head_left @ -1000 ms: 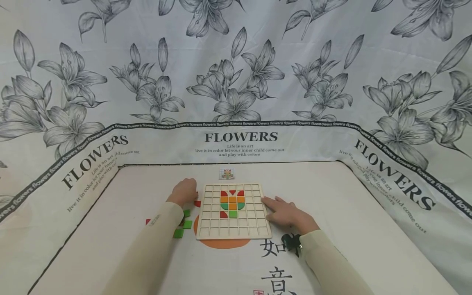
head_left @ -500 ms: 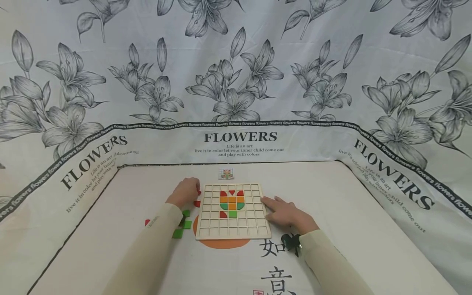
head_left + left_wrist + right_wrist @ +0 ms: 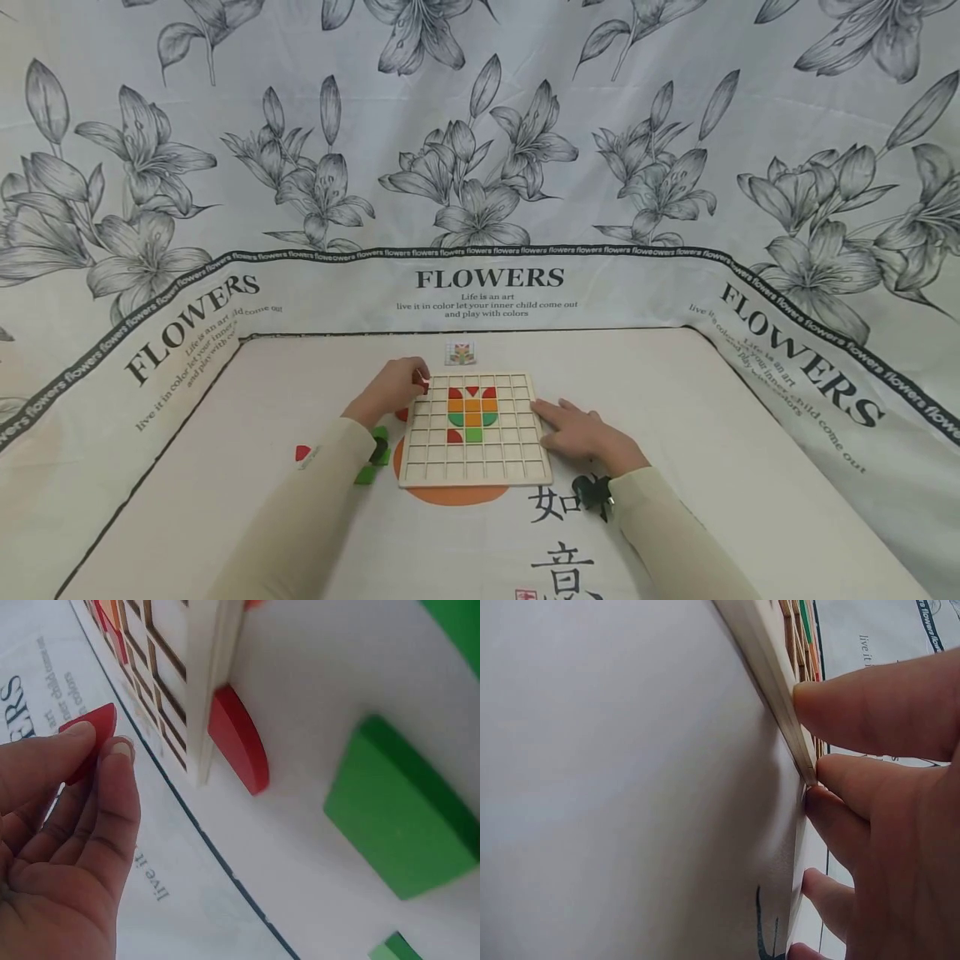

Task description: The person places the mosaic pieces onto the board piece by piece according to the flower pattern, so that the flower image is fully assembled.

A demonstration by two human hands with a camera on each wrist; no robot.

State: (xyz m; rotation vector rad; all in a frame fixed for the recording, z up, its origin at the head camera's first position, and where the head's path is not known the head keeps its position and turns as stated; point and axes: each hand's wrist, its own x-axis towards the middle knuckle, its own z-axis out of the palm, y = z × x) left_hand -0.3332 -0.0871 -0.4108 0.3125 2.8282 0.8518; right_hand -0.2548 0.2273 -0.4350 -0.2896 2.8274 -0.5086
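Note:
My left hand (image 3: 390,390) pinches a small red tile (image 3: 103,726) between thumb and fingertips, over the far left corner of the wooden grid board (image 3: 517,467). Red, orange and green tiles (image 3: 472,407) form a tulip-like pattern in the board's middle cells, with a red quarter-round tile (image 3: 454,437) beside a green square lower down. At the board's right edge rests my right hand (image 3: 588,433), its fingers extended and touching the rim. In the left wrist view another red tile (image 3: 238,742) with a curved side lies against the board's edge.
Green square tiles (image 3: 365,475) lie left of the board, partly behind the left sleeve. Farther left is a red tile (image 3: 303,452). A small picture card (image 3: 461,353) lies beyond the board. Floral cloth (image 3: 487,292) walls off the table's back and sides.
My left hand has moved right from beside the board to over its far left corner, carrying the red tile. The right hand stays at the right edge.

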